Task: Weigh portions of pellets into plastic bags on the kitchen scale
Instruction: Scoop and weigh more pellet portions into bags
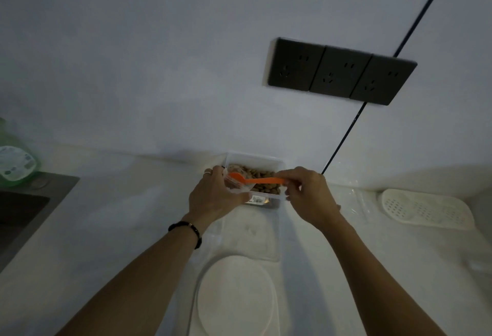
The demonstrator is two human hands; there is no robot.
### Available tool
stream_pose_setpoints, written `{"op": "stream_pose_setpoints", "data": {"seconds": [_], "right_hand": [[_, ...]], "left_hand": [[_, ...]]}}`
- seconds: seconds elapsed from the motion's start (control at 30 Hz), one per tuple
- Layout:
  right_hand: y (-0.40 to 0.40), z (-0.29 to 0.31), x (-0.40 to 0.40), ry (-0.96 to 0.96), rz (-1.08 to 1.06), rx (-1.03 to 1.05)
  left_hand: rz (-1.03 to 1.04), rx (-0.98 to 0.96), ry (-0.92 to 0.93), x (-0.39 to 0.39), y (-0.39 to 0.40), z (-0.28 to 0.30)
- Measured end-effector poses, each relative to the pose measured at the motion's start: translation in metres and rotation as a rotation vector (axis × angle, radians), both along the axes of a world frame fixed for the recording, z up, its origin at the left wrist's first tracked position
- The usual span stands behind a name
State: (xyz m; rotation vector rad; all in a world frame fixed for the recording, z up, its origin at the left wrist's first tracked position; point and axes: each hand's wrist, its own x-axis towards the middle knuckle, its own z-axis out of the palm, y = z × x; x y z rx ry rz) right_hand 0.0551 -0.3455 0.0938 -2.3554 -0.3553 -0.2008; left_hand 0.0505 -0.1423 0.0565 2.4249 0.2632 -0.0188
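Observation:
A clear plastic box (pixel 277 165) of brown pellets (pixel 262 176) stands against the wall on the white counter. My left hand (pixel 213 197) holds a small clear plastic bag (pixel 235 185) open over the box's near left corner. My right hand (pixel 310 194) pinches the handle of an orange spoon (pixel 255 180), whose bowl points left into the bag's mouth. A white round kitchen scale (pixel 235 298) sits on the counter in front of me, between my forearms, with nothing on its platform.
A dark sink (pixel 24 210) lies at the left with a green bottle (pixel 13 160) behind it. A white perforated tray (pixel 426 209) rests at the right. Dark wall sockets (pixel 340 70) and a black cable (pixel 343 138) are on the wall above.

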Motion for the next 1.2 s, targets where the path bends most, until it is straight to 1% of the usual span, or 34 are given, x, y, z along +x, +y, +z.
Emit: {"op": "stream_pose_setpoints", "data": {"seconds": [0.03,0.1,0.17,0.23,0.3,0.37,0.4,0.47,0.57,0.7,0.77,0.83,0.9,1.07,1.2], "right_hand": [[-0.001,-0.001,0.000,-0.074,0.018,-0.035],[-0.004,-0.001,-0.001,-0.160,0.044,-0.066],[-0.006,-0.004,-0.004,-0.183,0.022,-0.012],[-0.009,-0.007,-0.006,-0.132,-0.061,0.133],[-0.014,-0.009,-0.004,-0.039,-0.173,0.245],[-0.020,-0.009,0.000,0.039,-0.276,0.290],[-0.022,-0.009,0.002,0.062,-0.322,0.278],[-0.022,-0.009,0.006,0.065,-0.382,0.138],[-0.015,-0.016,0.011,0.058,-0.374,-0.122],[-0.007,-0.029,0.019,0.082,-0.311,-0.315],[-0.004,-0.036,0.021,0.127,-0.251,-0.350],[0.000,-0.042,0.021,0.186,-0.208,-0.289],[0.002,-0.046,0.021,0.254,-0.226,-0.174],[0.003,-0.048,0.028,0.511,-0.404,0.300],[-0.001,-0.047,0.026,0.604,-0.507,0.555]], "left_hand": [[-0.002,-0.003,-0.001,-0.001,-0.001,0.000],[-0.012,0.000,0.004,-0.005,-0.003,0.002],[-0.021,0.009,0.010,-0.008,-0.005,0.002],[-0.020,0.028,0.014,-0.011,-0.006,0.002],[-0.026,0.036,0.024,-0.013,-0.007,0.002],[-0.032,0.034,0.028,-0.015,-0.007,0.003],[-0.035,0.035,0.027,-0.017,-0.007,0.003],[-0.054,0.054,0.016,-0.023,-0.007,0.005],[-0.088,0.108,-0.019,-0.031,-0.005,0.010],[-0.107,0.157,-0.042,-0.036,0.000,0.022],[-0.124,0.153,-0.006,-0.038,0.001,0.023],[-0.138,0.139,0.041,-0.041,0.000,0.020],[-0.143,0.125,0.083,-0.044,-0.002,0.016],[-0.111,0.084,0.132,-0.048,-0.007,0.007],[-0.098,0.081,0.125,-0.048,-0.010,0.008]]}}
